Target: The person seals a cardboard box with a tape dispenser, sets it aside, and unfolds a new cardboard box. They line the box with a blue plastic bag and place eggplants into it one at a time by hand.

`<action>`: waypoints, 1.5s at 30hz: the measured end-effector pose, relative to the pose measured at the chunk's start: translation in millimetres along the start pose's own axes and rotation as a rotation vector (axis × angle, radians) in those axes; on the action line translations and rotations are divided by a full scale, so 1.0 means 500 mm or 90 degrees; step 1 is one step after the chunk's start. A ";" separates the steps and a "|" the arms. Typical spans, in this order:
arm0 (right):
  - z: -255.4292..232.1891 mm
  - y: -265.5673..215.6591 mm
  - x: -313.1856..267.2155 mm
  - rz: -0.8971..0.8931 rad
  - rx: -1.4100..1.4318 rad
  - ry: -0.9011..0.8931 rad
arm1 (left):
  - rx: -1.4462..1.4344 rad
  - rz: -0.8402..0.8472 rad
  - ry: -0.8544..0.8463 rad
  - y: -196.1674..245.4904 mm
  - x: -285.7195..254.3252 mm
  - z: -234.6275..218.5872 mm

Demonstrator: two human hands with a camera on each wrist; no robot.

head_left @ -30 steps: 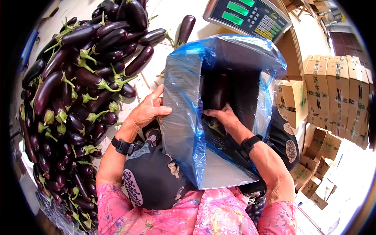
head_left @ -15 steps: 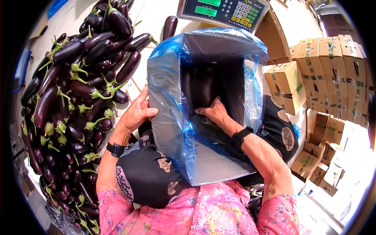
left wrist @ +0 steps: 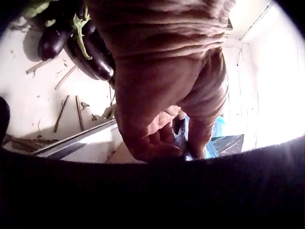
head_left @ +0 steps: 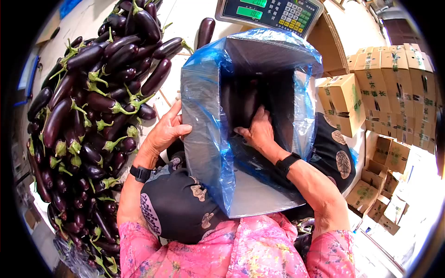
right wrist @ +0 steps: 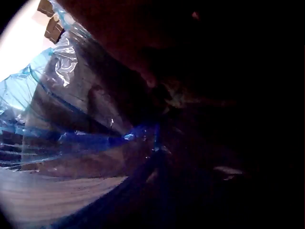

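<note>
A cardboard box (head_left: 201, 125) lined with blue plastic film (head_left: 225, 171) stands tilted between the person's knees, its mouth facing up. My left hand (head_left: 163, 133) grips the left wall, thumb on the near face and fingers behind. In the left wrist view, film shows between that thumb and fingers. My right hand (head_left: 260, 132) reaches inside and holds a dark purple eggplant (head_left: 250, 99), thumb to the left and fingers to the right. Shadow hides much of the box's inside. The right wrist view shows mostly dark film folds.
A large heap of eggplants (head_left: 88, 134) lies left of the box; a single eggplant (head_left: 206, 32) lies behind it. A digital scale (head_left: 271, 16) stands at the back. Closed cartons (head_left: 384, 88) are stacked at the right, with open boxes (head_left: 371, 185) below them.
The head view has shifted. My right hand has moved slightly rightward and farther into the box with the eggplant. My left hand stays on the box wall.
</note>
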State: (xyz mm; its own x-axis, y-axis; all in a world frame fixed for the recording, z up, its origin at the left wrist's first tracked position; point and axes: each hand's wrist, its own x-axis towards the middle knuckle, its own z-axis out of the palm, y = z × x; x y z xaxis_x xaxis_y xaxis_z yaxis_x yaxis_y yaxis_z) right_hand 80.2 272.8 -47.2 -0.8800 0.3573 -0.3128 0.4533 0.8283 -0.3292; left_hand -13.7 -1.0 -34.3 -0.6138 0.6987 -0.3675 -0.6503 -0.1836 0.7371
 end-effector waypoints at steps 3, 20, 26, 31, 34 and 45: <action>0.032 0.040 0.020 0.099 0.199 -0.136 | -0.010 -0.002 -0.002 -0.011 -0.001 -0.008; -0.393 -0.148 -0.163 0.182 0.625 -0.454 | 0.236 0.222 0.179 0.156 -0.087 0.050; -0.395 -0.242 -0.199 -0.216 0.285 -0.218 | 0.030 0.250 -0.125 0.228 -0.101 0.184; -0.302 -0.347 -0.148 -0.527 0.243 -0.159 | -0.156 0.360 0.069 0.268 -0.165 0.157; -0.291 -0.386 -0.135 -0.638 0.243 -0.212 | -0.149 0.447 0.249 0.255 -0.205 0.069; -0.257 -0.206 -0.064 -0.266 0.272 -0.299 | 0.194 0.078 0.568 0.095 -0.534 -0.161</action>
State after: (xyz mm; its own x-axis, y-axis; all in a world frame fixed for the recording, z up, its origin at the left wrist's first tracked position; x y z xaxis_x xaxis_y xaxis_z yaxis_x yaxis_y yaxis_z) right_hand 43.5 231.7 111.0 -0.8814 -0.2494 -0.4012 0.1950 0.5816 -0.7897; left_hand 83.2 -251.9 53.3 -0.8675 -0.1227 -0.4821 -0.4910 0.0552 0.8694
